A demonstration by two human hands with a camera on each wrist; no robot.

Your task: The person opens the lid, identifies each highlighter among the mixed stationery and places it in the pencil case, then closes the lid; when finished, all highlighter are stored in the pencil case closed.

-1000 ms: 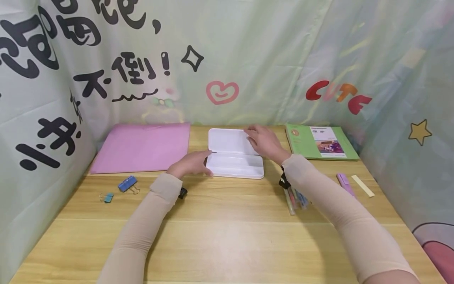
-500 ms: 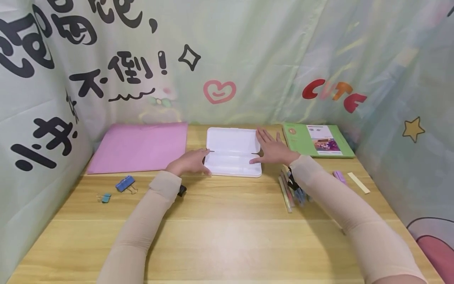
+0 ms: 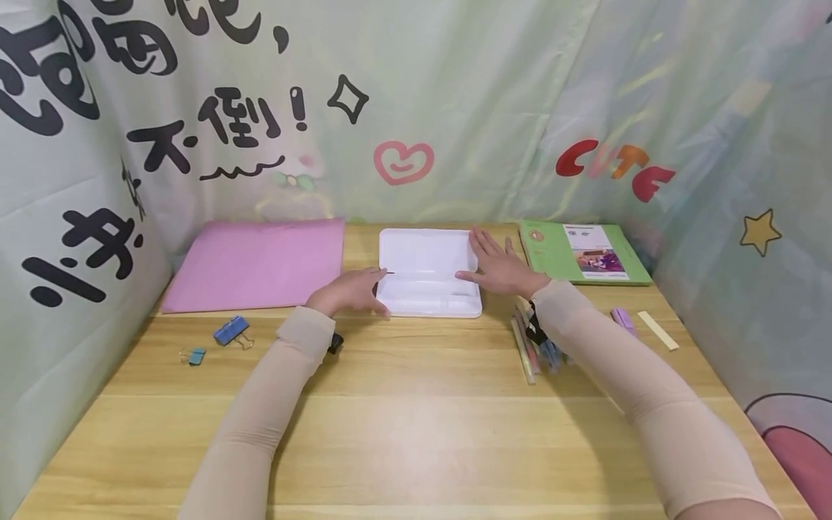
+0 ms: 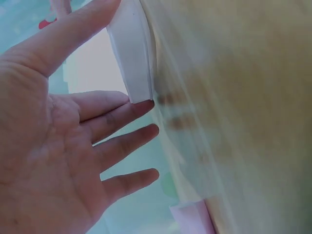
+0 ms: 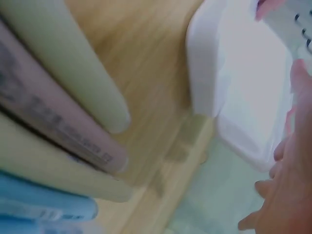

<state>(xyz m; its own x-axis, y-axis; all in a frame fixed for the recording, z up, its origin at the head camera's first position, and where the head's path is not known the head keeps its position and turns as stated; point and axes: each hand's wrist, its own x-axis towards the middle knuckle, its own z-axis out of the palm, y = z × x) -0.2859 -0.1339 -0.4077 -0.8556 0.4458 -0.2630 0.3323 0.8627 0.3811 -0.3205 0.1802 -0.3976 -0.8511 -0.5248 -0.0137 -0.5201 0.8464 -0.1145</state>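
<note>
A white pencil case [image 3: 429, 297] lies unfolded on the wooden table, its lid [image 3: 425, 249] laid back behind the shallow tray. My left hand [image 3: 351, 291] is at the tray's left end; in the left wrist view, thumb and fingertips touch the case's end wall [image 4: 131, 53], with the fingers fairly straight. On the other side, my right hand [image 3: 503, 271] rests against the right edge with fingers extended along the lid and thumb over the tray. Several pens [image 5: 53, 117] lie under the right wrist, partly hidden by it. The tray shows no items inside.
To the left lie a pink folder [image 3: 260, 263], a blue binder clip [image 3: 230, 330] and a small teal clip [image 3: 196, 356]. A green book [image 3: 555, 253], a purple highlighter-like object [image 3: 622, 321] and a pale strip [image 3: 658, 330] are at right. Printed cloth [image 3: 468, 108] encloses the table.
My right hand has moved from the lid's upper right corner to the case's right edge, its fingers straightening. The left hand stays at the left end. The case looks unmoved.
</note>
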